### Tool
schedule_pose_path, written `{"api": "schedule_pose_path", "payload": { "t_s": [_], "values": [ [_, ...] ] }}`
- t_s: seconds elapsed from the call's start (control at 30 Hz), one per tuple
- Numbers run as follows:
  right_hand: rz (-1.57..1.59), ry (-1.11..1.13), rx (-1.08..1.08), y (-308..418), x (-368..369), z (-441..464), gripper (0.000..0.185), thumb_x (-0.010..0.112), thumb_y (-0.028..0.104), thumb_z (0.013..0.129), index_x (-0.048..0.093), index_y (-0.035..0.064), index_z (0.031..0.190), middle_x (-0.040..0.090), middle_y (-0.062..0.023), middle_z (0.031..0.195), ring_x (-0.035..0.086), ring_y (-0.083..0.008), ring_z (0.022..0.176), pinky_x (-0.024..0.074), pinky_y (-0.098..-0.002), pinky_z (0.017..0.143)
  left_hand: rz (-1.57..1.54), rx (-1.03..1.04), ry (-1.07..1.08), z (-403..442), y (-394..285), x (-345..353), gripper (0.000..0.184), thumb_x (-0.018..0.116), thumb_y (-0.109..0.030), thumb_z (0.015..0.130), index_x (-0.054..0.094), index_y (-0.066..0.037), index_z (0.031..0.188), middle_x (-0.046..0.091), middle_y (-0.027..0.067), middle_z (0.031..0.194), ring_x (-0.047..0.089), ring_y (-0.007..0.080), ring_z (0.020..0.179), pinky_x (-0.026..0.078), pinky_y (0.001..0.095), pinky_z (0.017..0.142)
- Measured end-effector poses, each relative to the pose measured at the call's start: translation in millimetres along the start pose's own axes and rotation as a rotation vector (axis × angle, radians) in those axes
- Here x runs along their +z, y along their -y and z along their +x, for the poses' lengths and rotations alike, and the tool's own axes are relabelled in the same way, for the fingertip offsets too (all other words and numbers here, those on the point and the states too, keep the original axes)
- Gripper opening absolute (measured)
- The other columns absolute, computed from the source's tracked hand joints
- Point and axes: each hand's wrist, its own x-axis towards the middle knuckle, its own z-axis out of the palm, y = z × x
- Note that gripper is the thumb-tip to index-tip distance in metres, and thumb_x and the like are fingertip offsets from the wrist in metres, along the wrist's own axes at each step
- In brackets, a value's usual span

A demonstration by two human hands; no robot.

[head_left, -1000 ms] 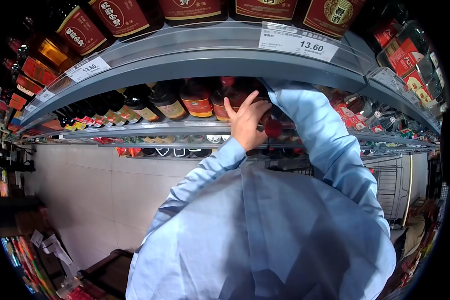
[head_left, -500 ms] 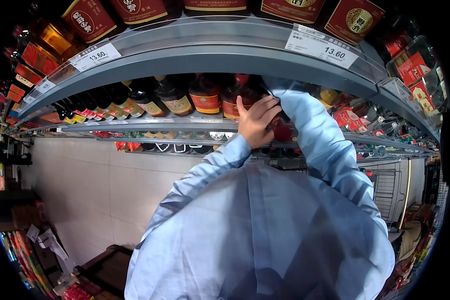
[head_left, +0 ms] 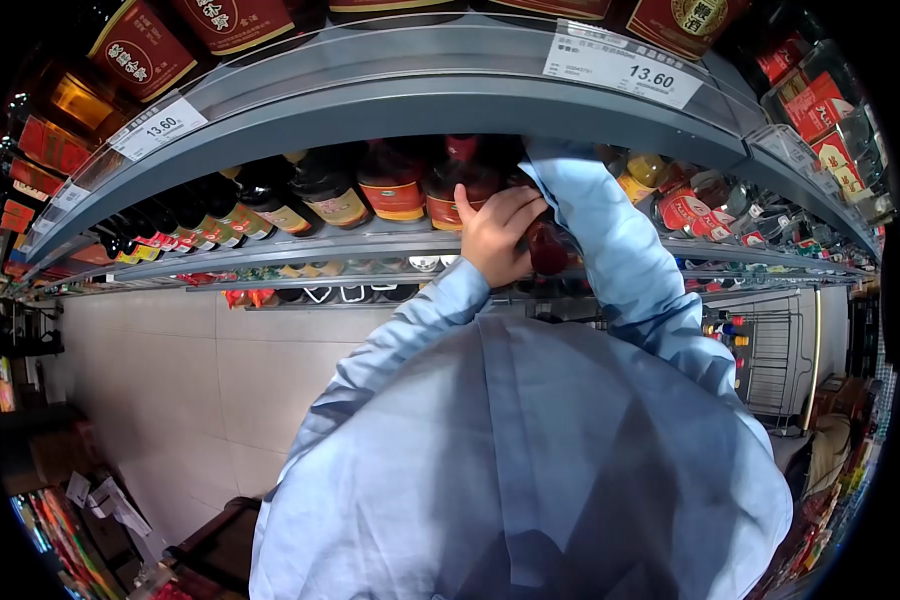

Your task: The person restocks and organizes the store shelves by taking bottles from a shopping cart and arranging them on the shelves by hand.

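My left hand [head_left: 500,235] reaches up to the shelf below the top one, its thumb raised and its fingers curled over a dark bottle. This bottle [head_left: 550,250] is tilted, with its dark red end toward me. Beside my thumb stands a bottle with a red cap and orange-red label [head_left: 445,210]. Another orange-labelled bottle [head_left: 395,195] is just left of it. My right sleeve [head_left: 600,215] goes up under the upper shelf, and my right hand is hidden there.
The upper shelf's grey edge [head_left: 400,110] curves above my hands, carrying price tags [head_left: 625,68] and red boxes [head_left: 135,50]. Dark bottles [head_left: 270,205] line the left, clear red-labelled bottles [head_left: 695,210] the right. A wire cart [head_left: 775,350] holding bottles stands at right.
The view has shifted slightly, so the shelves and my hands sit a little farther left. More of the cart and its bottles shows. My left hand stays at the tilted bottle.
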Motion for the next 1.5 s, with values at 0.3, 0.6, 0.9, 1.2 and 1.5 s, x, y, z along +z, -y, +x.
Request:
{"api": "schedule_pose_path", "payload": {
  "t_s": [0.3,0.6,0.9,1.2,1.5],
  "values": [
    [0.039,-0.066,0.034,-6,-16,6,0.031,0.048,0.022,0.087,0.051,0.0016,0.110,0.056,-0.0133,0.105,0.052,-0.0233,0.097,0.0392,-0.0335,0.086,0.013,0.035,-0.005,-1,3,0,0.045,0.072,-0.034,0.064,0.060,-0.010,0.100,0.058,0.0015,0.104,0.055,0.0196,0.098,0.001,0.0591,0.096],
    [0.071,-0.105,0.065,-15,-32,6,0.031,0.048,0.021,0.087,0.051,0.0015,0.111,0.055,-0.0133,0.106,0.052,-0.0236,0.098,0.0389,-0.0335,0.086,0.026,0.039,-0.026,0,3,1,0.043,0.072,-0.032,0.064,0.060,-0.011,0.100,0.059,0.0006,0.104,0.056,0.0192,0.098,0.000,0.0585,0.097],
    [0.059,-0.084,0.063,-17,-29,7,0.031,0.048,0.020,0.087,0.050,0.0014,0.112,0.055,-0.0134,0.107,0.051,-0.0240,0.099,0.0386,-0.0334,0.087,-0.041,0.005,-0.022,2,-4,-5,0.045,0.070,-0.033,0.066,0.058,-0.011,0.102,0.059,0.0012,0.105,0.055,0.0185,0.099,-0.005,0.0568,0.099],
    [0.038,-0.017,0.044,-12,-18,7,0.031,0.049,0.019,0.087,0.050,0.0012,0.113,0.055,-0.0134,0.108,0.051,-0.0243,0.100,0.0383,-0.0333,0.088,-0.063,-0.024,-0.065,6,-7,0,0.039,0.064,-0.023,0.067,0.055,-0.010,0.103,0.057,0.0022,0.107,0.054,0.0189,0.101,-0.010,0.0521,0.101],
    [0.032,0.031,0.034,-10,-16,7,0.032,0.049,0.018,0.087,0.049,0.0011,0.114,0.054,-0.0134,0.109,0.051,-0.0247,0.101,0.0380,-0.0333,0.089,-0.024,-0.053,-0.043,6,-5,4,0.052,0.068,-0.023,0.061,0.049,-0.010,0.108,0.052,0.0028,0.111,0.049,0.0202,0.105,-0.007,0.0562,0.100]
  ]
}}
